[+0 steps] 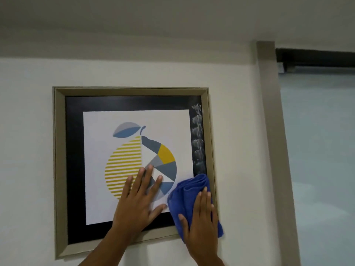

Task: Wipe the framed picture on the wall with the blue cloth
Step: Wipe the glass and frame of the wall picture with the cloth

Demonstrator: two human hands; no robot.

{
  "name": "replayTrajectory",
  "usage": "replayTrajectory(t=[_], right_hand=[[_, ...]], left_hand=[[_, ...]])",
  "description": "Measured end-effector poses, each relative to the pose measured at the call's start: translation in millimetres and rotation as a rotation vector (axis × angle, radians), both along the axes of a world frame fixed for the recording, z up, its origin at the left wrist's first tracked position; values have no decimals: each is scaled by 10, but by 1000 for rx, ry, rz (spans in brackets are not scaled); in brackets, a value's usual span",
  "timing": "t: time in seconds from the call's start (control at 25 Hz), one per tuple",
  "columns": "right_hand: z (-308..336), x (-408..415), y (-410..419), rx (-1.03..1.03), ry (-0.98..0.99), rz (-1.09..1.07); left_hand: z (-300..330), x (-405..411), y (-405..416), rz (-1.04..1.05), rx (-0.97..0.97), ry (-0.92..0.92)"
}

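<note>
The white wall (pixel 28 150) fills the left and centre of the view and carries one item — the framed picture (pixel 132 169), hung flat against it at centre. The picture has a beige outer frame, a black mat and a white print of a striped yellow and grey-blue fruit. A beige vertical strip (pixel 272 131) bounds the wall at right — its lower end runs out of view.

Dim, even indoor light, soft overall focus, wide-angle bowing at the edges, faint glare streaks on the picture glass (pixel 197 135)
</note>
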State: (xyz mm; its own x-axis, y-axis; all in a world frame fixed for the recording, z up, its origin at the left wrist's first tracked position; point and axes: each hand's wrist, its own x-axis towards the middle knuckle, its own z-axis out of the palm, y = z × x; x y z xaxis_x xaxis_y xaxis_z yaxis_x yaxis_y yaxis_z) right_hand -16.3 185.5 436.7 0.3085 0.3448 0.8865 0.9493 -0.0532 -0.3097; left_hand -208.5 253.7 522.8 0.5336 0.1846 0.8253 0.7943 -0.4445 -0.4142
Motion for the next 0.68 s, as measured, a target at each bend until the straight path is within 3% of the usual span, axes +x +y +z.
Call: replayTrajectory(t=[0.16,0.44,0.56,0.68], right_hand=[[420,-20,10,28,26,4],[2503,52,180,251,-77,-14],[2540,67,200,279,-125,-37],[1842,2,201,251,-40,-28]], left_hand=[[0,1,41,-48,19,-22],[153,-72,75,-93,-16,13],[447,-103,77,-106,-15,-51],[537,-101,53,-127,-19,-76]])
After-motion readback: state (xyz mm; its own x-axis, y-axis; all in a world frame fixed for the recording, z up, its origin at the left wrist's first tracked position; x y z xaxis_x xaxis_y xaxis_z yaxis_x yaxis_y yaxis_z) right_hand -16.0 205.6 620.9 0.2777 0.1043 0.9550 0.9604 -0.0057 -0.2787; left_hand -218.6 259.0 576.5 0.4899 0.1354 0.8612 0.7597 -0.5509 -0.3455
